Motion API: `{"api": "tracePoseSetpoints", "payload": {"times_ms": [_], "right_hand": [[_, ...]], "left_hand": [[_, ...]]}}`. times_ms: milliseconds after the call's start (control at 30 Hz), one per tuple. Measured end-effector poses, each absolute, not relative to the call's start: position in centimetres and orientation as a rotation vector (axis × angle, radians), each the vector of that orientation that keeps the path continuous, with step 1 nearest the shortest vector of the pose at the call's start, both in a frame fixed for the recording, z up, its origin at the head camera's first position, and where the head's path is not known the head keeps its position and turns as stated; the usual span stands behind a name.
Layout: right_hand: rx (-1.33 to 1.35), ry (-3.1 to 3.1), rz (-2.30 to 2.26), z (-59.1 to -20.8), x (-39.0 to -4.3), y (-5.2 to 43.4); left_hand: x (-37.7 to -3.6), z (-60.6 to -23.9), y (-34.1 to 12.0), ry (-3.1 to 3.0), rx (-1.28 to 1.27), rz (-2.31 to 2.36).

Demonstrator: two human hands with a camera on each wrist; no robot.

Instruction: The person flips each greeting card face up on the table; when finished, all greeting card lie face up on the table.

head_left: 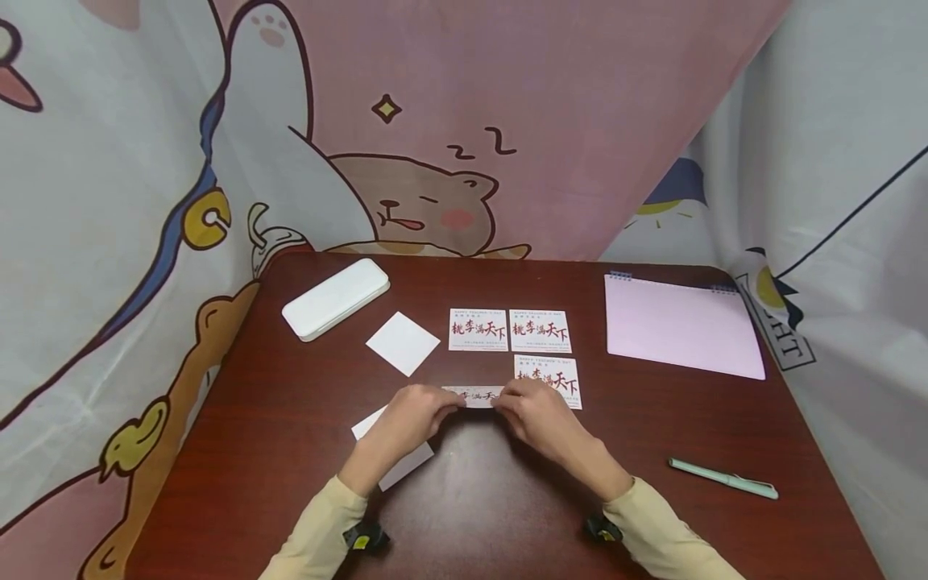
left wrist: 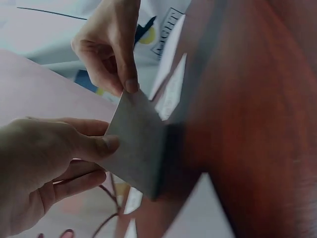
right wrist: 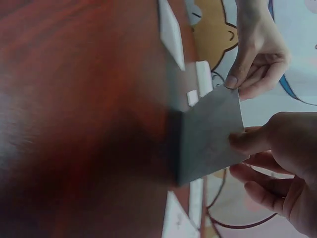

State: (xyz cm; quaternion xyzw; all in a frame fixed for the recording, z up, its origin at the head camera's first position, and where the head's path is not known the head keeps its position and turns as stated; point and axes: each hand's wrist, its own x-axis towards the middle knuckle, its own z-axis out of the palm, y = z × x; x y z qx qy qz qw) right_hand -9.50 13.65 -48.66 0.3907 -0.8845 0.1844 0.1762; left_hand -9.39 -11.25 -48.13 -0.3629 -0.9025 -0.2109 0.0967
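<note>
Both hands hold one small printed card [head_left: 476,395] between them, low over the dark red table [head_left: 290,451]. My left hand [head_left: 444,404] pinches its left end and my right hand [head_left: 505,403] pinches its right end. In the left wrist view the card's grey back [left wrist: 138,144] faces the camera, with the left thumb [left wrist: 101,145] on it and the right hand's fingertips [left wrist: 130,85] on its top corner. The right wrist view shows the same card [right wrist: 210,134] tilted, its lower edge at the tabletop. Three matching cards [head_left: 478,329] [head_left: 540,330] [head_left: 554,374] lie flat just beyond.
A blank white square [head_left: 403,343] and a white case [head_left: 336,298] lie at the back left. Another white sheet [head_left: 397,469] lies under my left wrist. A pink spiral notepad [head_left: 681,326] sits at the back right, and a green pen [head_left: 722,478] at the front right. Cartoon cloth surrounds the table.
</note>
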Motion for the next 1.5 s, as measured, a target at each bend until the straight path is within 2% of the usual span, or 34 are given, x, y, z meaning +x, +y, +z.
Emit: {"api": "tracePoseSetpoints", "payload": {"times_ms": [367, 633, 1267, 1500], "right_hand": [[1.049, -2.586, 0.524, -51.7, -9.8, 13.6], [1.004, -2.571, 0.529, -53.3, -10.6, 13.6], [0.994, -2.587, 0.544, -53.8, -11.1, 13.9], [0.976, -2.594, 0.622, -52.3, -11.8, 13.2]], "left_hand": [[-10.2, -52.3, -10.6, -2.663, -1.101, -0.638], [-11.3, -53.8, -10.4, -2.636, -1.068, -0.624], [-11.5, -54.0, -10.3, -2.653, -1.034, -0.665], [-12.2, -52.0, -11.8, -2.729, -0.957, -0.732]]}}
